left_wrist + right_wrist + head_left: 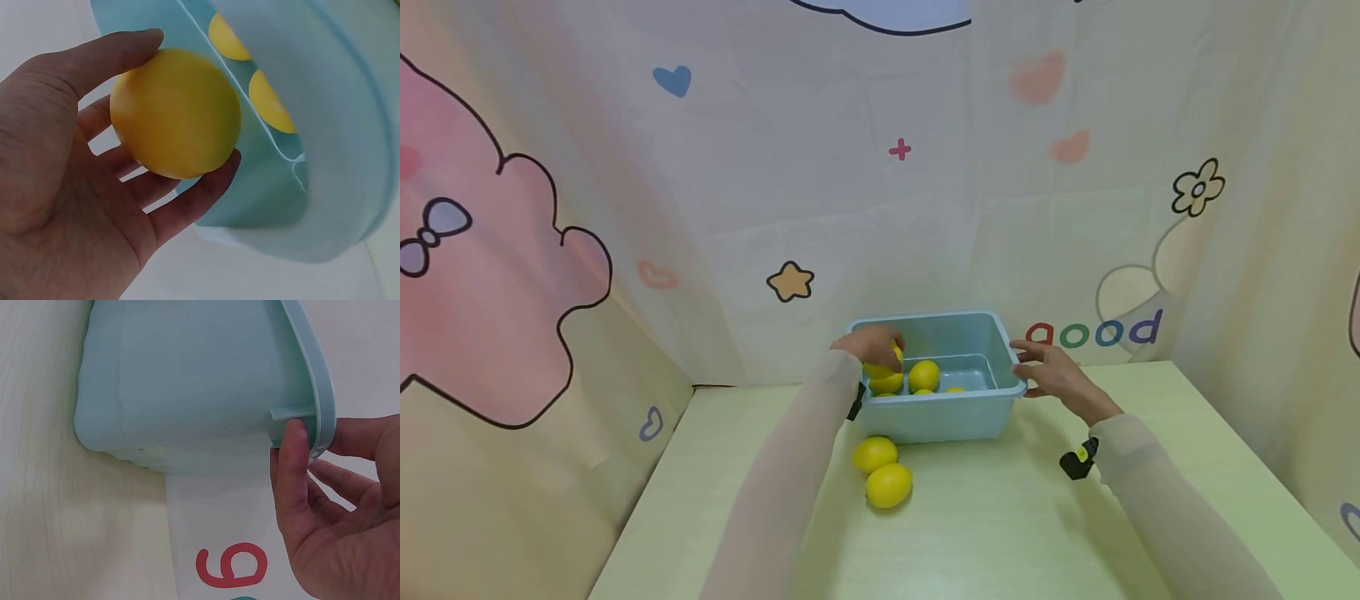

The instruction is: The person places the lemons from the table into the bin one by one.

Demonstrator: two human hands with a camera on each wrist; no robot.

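Observation:
A pale blue plastic bin (936, 419) stands on the table against the back curtain. My left hand (872, 344) reaches over its left end. In the left wrist view that hand grips a yellow lemon (178, 112) between thumb and fingers, inside the rim. Several other lemons (924, 377) lie on the bin floor, partly hidden by the front wall. At the bin's right end my right hand (1056, 375) pinches the rim (325, 400), thumb on one side and fingers on the other.
Two lemons (889, 486) sit close together on the pale wooden table (970, 525), just in front of the bin's left half. A printed curtain (820, 192) hangs behind and along both sides of the table.

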